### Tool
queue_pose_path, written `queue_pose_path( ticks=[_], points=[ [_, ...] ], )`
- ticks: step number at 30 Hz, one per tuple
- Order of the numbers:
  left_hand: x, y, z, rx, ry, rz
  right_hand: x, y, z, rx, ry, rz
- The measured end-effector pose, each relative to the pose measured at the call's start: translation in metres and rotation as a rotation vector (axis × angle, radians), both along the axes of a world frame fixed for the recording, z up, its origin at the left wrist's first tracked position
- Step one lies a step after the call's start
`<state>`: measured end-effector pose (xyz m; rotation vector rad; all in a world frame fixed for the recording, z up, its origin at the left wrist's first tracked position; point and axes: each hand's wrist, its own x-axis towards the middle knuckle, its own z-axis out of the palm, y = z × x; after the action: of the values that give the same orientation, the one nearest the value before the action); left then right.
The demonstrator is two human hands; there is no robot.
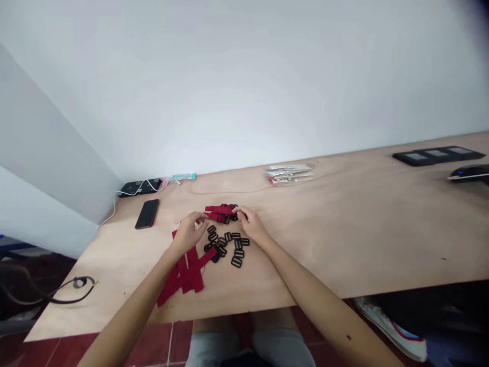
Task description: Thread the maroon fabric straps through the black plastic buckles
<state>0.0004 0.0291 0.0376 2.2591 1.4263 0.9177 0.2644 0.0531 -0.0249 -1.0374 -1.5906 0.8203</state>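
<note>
Black boxes (139,187) with a white cable sit in the tabletop's (362,229) back left corner, a dark phone (147,213) just in front of them. Flat, shiny packets (290,174) are stacked by the back edge; a long black case (438,155) lies near the back right corner. A black cable (72,299) curls over the left edge. Loose black buckles (217,252), small rounded frames with crossbars, and flat red strips (195,278) lie between the hands and the front edge, the left forearm crossing over some strips. The red straps (223,209), matte woven-looking bands fitted with black buckles, lie in the left half of the tabletop, the right hand (250,223) at their right end and the left hand (192,229) at their left; whether either grip is clenched on them, I cannot tell
</note>
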Motion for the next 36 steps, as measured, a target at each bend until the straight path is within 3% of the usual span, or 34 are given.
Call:
queue_pose_path(
  ticks=[2, 6, 9, 12, 18, 24, 29, 33, 36],
  points=[
    [-0.008, -0.035, 0.003, -0.071, 0.077, -0.051, -0.002, -0.001, 0.0, -0.011, 0.031, 0.015],
    [-0.023, -0.099, -0.007, -0.021, 0.179, -0.016, -0.005, -0.003, 0.0, -0.044, 0.038, 0.027],
    [-0.032, -0.124, -0.017, -0.052, 0.172, 0.007, -0.007, -0.006, 0.001, -0.017, -0.046, 0.041],
    [-0.04, -0.129, -0.02, -0.072, 0.137, 0.006, -0.009, -0.009, 0.001, -0.011, -0.106, 0.043],
    [-0.047, -0.109, -0.01, -0.02, 0.083, 0.02, -0.01, -0.012, 0.0, -0.046, -0.176, 0.028],
    [-0.025, -0.046, 0.007, 0.045, -0.017, 0.093, -0.015, -0.011, 0.0, 0.1, -0.237, 0.057],
    [0.002, 0.001, -0.017, 0.138, -0.056, 0.091, -0.029, -0.015, 0.005, 0.312, -0.461, 0.165],
    [0.005, 0.008, -0.042, 0.138, -0.087, 0.072, -0.041, -0.019, 0.004, 0.331, -0.614, 0.274],
    [-0.001, 0.006, -0.05, 0.122, -0.108, 0.049, -0.043, -0.021, 0.005, 0.31, -0.644, 0.294]
  ],
)
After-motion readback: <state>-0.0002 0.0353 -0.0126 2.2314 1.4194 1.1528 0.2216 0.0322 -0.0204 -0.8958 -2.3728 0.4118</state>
